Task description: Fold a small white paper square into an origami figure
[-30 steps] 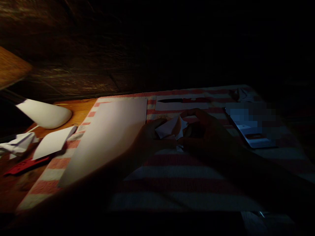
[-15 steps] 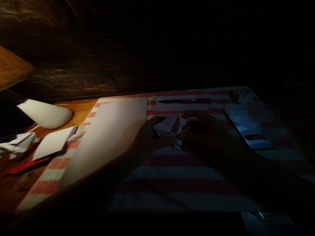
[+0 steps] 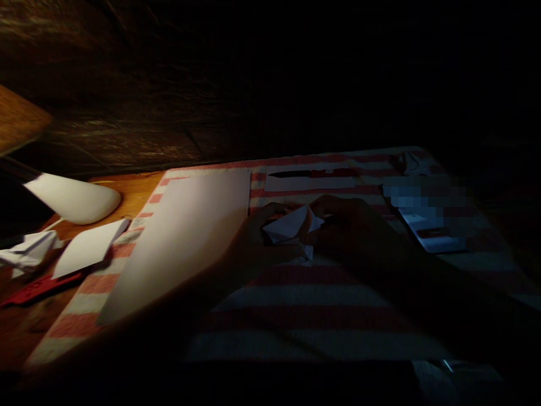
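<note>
A folded white paper piece (image 3: 289, 224), with pointed flaps like origami, is held over the striped cloth (image 3: 291, 296). My left hand (image 3: 253, 237) grips its left side, thumb along the lower edge and fingers curled behind. On the right edge, my right hand (image 3: 344, 223) closes with bent fingers; deep shadow hides most of its fingertips. A small white paper tip pokes out below, between the hands. Left of my left hand lies a large white sheet (image 3: 181, 225). Behind the hands, a knife (image 3: 296, 174) with a dark blade and red handle rests on a paper strip (image 3: 329, 183).
At the left stand a white lamp base (image 3: 78, 197) and a folded paper figure (image 3: 31, 251). A curled paper piece (image 3: 87, 248) lies over a red flat tool (image 3: 38, 288). On the right are a lit screen device (image 3: 426, 225), partly pixelated, and another paper figure (image 3: 414, 163).
The right fingers have shifted on the folded paper and lie lower and closer against its right edge. Both hands and the paper sit slightly lower in view. The camera view has shifted a little.
</note>
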Demonstrator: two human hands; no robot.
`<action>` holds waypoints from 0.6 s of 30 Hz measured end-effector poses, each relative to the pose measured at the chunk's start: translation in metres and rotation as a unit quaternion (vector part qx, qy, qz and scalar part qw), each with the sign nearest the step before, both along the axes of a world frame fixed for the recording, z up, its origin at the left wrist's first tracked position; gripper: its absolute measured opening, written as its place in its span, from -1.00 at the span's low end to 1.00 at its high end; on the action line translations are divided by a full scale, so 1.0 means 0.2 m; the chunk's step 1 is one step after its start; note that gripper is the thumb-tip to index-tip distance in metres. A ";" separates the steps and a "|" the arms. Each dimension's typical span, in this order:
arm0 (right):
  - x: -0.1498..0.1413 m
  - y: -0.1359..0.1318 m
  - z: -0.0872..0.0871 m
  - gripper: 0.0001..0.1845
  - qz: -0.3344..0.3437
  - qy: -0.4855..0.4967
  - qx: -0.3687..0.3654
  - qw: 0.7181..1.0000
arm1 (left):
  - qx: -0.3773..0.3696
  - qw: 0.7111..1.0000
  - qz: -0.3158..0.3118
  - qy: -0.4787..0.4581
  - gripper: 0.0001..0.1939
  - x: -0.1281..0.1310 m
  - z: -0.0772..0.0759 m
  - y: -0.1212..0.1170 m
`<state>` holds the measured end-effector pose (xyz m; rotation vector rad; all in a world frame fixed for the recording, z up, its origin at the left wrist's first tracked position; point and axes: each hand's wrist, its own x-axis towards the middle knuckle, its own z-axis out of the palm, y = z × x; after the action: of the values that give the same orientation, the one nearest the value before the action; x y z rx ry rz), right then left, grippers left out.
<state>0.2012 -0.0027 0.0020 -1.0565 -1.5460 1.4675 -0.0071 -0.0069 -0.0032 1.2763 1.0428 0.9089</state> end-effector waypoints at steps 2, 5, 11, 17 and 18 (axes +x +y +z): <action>0.00 0.00 -0.01 -0.75 0.014 0.015 -0.028 0.999 | 0.007 1.000 0.002 0.009 -0.42 0.00 0.00 0.00; 0.00 -0.01 -0.01 -0.71 0.030 0.039 -0.029 0.998 | 0.015 1.000 0.008 0.016 -0.40 0.00 0.00 0.00; 0.00 -0.01 0.00 -0.72 0.021 0.036 -0.034 0.999 | 0.024 0.999 0.010 0.040 -0.40 0.00 0.00 -0.01; -0.01 -0.02 0.00 -0.78 0.020 0.052 -0.048 0.997 | 0.054 0.997 -0.006 0.046 -0.38 0.00 -0.02 -0.02; -0.01 -0.02 0.00 -0.78 0.018 0.049 -0.045 0.998 | 0.055 0.997 -0.009 0.047 -0.38 0.00 -0.02 -0.02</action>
<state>0.1986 -0.0069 0.0012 -0.9974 -1.4503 1.6022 -0.0067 -0.0105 -0.0070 1.4287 1.0649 0.9102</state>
